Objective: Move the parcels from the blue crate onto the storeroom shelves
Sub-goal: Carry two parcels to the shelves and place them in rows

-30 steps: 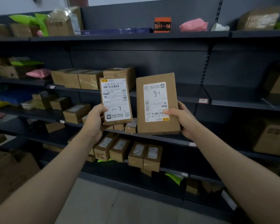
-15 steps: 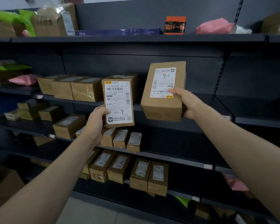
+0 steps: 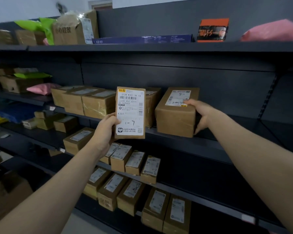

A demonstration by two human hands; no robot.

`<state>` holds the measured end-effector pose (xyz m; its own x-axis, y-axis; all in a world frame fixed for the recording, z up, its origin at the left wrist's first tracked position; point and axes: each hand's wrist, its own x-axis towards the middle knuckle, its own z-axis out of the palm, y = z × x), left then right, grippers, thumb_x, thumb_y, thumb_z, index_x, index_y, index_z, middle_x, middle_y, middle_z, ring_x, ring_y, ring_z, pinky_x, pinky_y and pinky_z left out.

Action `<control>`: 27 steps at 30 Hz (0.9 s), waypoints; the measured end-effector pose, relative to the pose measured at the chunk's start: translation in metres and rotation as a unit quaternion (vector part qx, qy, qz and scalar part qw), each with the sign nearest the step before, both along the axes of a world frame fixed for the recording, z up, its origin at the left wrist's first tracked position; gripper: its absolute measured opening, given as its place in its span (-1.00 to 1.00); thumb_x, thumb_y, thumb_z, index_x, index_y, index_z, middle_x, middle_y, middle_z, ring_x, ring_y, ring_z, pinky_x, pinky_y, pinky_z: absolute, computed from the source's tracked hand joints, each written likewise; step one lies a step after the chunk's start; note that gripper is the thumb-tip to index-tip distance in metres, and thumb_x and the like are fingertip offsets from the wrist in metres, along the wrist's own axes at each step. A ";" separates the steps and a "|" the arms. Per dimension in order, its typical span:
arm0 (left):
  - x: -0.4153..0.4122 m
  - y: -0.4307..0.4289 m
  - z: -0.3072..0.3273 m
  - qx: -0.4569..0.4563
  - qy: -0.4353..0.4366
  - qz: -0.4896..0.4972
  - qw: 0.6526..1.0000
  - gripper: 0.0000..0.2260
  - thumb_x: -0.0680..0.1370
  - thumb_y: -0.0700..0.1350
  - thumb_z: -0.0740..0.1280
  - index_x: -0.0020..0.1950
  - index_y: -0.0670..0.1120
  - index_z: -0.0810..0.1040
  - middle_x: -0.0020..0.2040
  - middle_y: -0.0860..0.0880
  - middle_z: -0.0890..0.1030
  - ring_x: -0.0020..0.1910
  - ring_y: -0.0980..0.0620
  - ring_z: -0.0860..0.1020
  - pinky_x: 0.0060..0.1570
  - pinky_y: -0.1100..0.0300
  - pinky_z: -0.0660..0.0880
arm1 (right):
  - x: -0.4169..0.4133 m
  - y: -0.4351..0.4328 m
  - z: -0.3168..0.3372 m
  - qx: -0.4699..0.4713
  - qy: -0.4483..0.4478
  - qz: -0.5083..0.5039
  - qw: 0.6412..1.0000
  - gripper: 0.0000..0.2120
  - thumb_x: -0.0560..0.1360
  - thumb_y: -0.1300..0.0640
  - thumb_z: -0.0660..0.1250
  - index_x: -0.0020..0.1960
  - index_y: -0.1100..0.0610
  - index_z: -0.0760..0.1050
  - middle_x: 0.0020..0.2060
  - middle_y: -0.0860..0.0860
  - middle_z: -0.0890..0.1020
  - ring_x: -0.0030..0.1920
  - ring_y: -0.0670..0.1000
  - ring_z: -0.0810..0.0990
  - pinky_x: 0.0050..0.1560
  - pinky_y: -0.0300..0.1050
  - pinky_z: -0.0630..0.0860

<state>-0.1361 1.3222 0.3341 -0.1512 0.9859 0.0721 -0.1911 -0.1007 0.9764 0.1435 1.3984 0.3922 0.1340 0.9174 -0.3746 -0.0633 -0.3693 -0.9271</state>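
Observation:
My left hand [image 3: 105, 132] grips a slim brown parcel [image 3: 130, 114] upright, its white label marked "1-7" facing me, in front of the dark shelving. A larger brown parcel [image 3: 175, 115] labelled "9-1" lies flat on the second shelf [image 3: 218, 144]. My right hand [image 3: 200, 114] holds that parcel's right end, thumb on top and fingers curled round its side. The blue crate is out of view.
Several brown boxes [image 3: 91, 100] fill the same shelf to the left, one [image 3: 151, 105] right behind the slim parcel. Rows of small labelled boxes [image 3: 135, 162] sit on the lower shelves. The top shelf holds an orange box [image 3: 212, 30] and a pink bag [image 3: 271, 31]. Bare shelf extends right of the larger parcel.
My right hand has carried the "9-1" parcel up and forward, tipped it flat and set it on the second shelf. The left hand kept the "1-7" parcel upright.

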 end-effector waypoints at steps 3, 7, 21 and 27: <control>-0.012 0.010 0.001 -0.010 0.012 0.003 1.000 -0.68 0.56 -0.23 0.17 0.32 -0.12 0.41 0.12 -0.16 0.64 0.05 -0.13 0.64 0.07 -0.03 0.57 | -0.003 0.020 -0.003 -0.023 0.002 -0.009 1.000 -0.30 0.28 -0.09 0.56 0.28 0.09 0.32 0.06 0.20 0.53 0.13 0.29 0.48 0.23 0.50 0.26; -0.025 0.022 0.001 -0.004 0.021 -0.011 1.000 -0.68 0.55 -0.23 0.17 0.30 -0.12 0.42 0.08 -0.14 0.66 0.02 -0.12 0.65 -0.01 0.00 0.58 | -0.017 0.033 -0.011 -0.017 -0.010 -0.016 1.000 -0.41 0.43 -0.07 0.46 0.35 0.09 0.34 0.16 0.18 0.51 0.25 0.26 0.43 0.31 0.40 0.22; -0.029 0.048 -0.041 -0.041 0.114 -0.277 0.953 -0.65 0.51 -0.26 0.20 0.29 -0.10 0.40 0.09 -0.15 0.65 0.01 -0.13 0.65 -0.04 -0.01 0.61 | -0.040 -0.017 -0.035 0.252 -0.362 -0.135 0.887 -0.54 0.53 0.06 0.34 0.38 0.18 0.39 0.25 0.06 0.52 0.15 -0.02 0.47 0.04 -0.24 0.37; -0.003 0.050 -0.109 -0.111 0.180 -0.353 0.911 -0.69 0.50 -0.23 0.23 0.23 -0.06 0.47 0.04 -0.13 0.68 0.04 -0.13 0.64 0.04 -0.03 0.54 | -0.046 -0.070 -0.070 0.237 -0.571 -0.087 0.782 -0.59 0.54 0.09 0.30 0.35 0.19 0.43 0.28 0.16 0.49 0.32 0.18 0.36 0.27 -0.06 0.30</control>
